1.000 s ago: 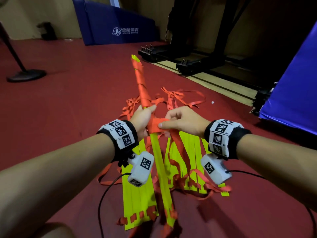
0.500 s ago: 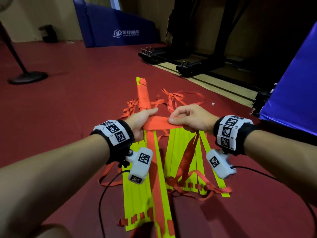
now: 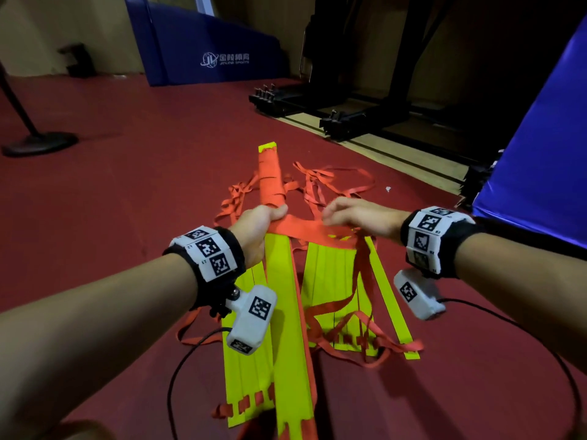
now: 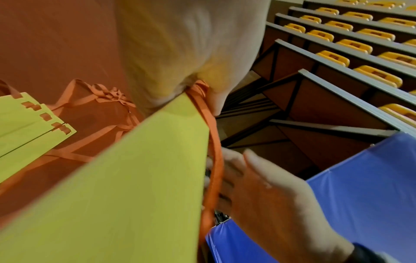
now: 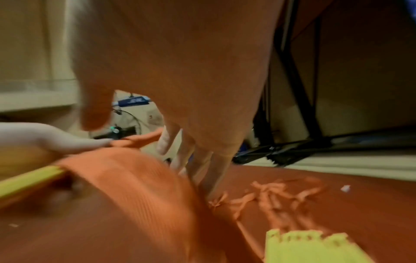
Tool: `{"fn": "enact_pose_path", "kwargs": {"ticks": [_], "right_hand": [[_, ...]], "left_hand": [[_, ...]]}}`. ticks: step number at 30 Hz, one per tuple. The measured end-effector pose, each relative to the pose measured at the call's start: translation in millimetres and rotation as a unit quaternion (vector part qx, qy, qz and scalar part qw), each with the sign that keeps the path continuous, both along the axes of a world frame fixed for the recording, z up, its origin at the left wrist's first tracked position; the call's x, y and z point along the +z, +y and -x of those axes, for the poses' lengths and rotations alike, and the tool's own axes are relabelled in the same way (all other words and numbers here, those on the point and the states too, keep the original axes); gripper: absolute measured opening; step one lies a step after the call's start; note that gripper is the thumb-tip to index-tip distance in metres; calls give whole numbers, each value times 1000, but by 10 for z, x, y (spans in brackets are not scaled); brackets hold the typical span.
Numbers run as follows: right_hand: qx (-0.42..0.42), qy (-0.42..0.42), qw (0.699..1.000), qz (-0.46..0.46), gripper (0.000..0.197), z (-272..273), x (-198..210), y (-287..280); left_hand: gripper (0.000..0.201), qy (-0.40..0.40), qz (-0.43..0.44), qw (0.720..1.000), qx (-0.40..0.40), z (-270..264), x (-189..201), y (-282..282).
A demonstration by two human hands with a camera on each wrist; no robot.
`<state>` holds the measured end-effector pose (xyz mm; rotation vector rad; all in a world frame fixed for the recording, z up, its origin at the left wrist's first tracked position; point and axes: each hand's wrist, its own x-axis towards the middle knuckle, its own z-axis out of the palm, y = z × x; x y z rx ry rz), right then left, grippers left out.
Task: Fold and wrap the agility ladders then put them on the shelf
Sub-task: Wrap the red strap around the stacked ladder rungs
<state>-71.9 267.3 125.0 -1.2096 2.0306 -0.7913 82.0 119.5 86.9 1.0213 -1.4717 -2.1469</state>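
Wrapping is the step in hand: the ladder bundle point(image 3: 287, 300) is raised off the red floor point(image 3: 127, 173), left hand point(image 3: 257, 231) clenched round it, orange strap point(image 3: 305, 228) stretched to the right hand point(image 3: 359, 217), whose blurred fingers look loosely extended; next, I judge, another taut turn

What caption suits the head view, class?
Left hand grips a bundle of yellow slats while the right hand draws its orange strap sideways.

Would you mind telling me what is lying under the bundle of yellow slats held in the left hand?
More loose yellow slats and tangled orange straps lie on the red floor beneath the bundle. Whatever sits directly under it is covered.
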Motion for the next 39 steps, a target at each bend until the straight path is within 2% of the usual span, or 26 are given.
{"fn": "enact_pose_path", "kwargs": {"ticks": [2, 3, 7, 9, 11, 14, 18, 21, 23, 24, 26, 28, 32, 36, 38, 39], "right_hand": [[33, -24, 999, 10, 43, -180, -46, -64], [44, -41, 998, 31, 46, -284, -101, -112], [-7, -49, 990, 132, 38, -362, -290, -285], [-28, -17, 988, 150, 31, -278, -247, -286], [-14, 23, 988, 152, 26, -225, -187, -263], [1, 25, 988, 151, 33, -261, -207, -256], [-6, 68, 988, 142, 36, -338, -343, -291], [17, 76, 990, 122, 26, -260, -311, -300], [40, 78, 992, 95, 20, -186, -270, -286], [48, 85, 992, 83, 19, -166, -246, -270], [65, 93, 991, 71, 15, -160, -210, -254], [91, 79, 991, 67, 12, -174, -161, -250], [127, 58, 990, 19, 24, -124, -128, -217], [130, 83, 988, -25, 20, -61, -34, -132], [127, 97, 987, -19, 20, -81, 12, -129], [123, 77, 989, -8, 22, -101, 12, -134]], "left_hand": [[35, 6, 29, 999, 12, 44, -33, 36], [36, 6, 44, 999, 15, 59, -36, 57], [37, -6, 78, 996, 37, 100, -25, 88], [34, -13, 93, 995, 41, 99, -44, 57], [28, -22, 106, 994, 35, 81, -41, 79], [20, -15, 115, 992, 50, 78, -46, 120], [72, -17, 72, 995, 69, 279, -311, -133], [74, -17, 35, 997, 62, 407, -516, -290], [82, -21, 26, 998, 54, 343, -439, -182], [80, -18, 27, 997, 66, 308, -383, -120], [59, -16, 33, 995, 92, 171, -147, 95], [47, -36, 48, 992, 111, 91, -75, 153], [50, -35, 31, 995, 85, 57, -46, 124], [43, -43, 34, 996, 67, 40, -2, 145], [41, -39, 33, 996, 75, 58, 24, 150], [40, -33, 31, 996, 81, 70, 40, 158]]}}
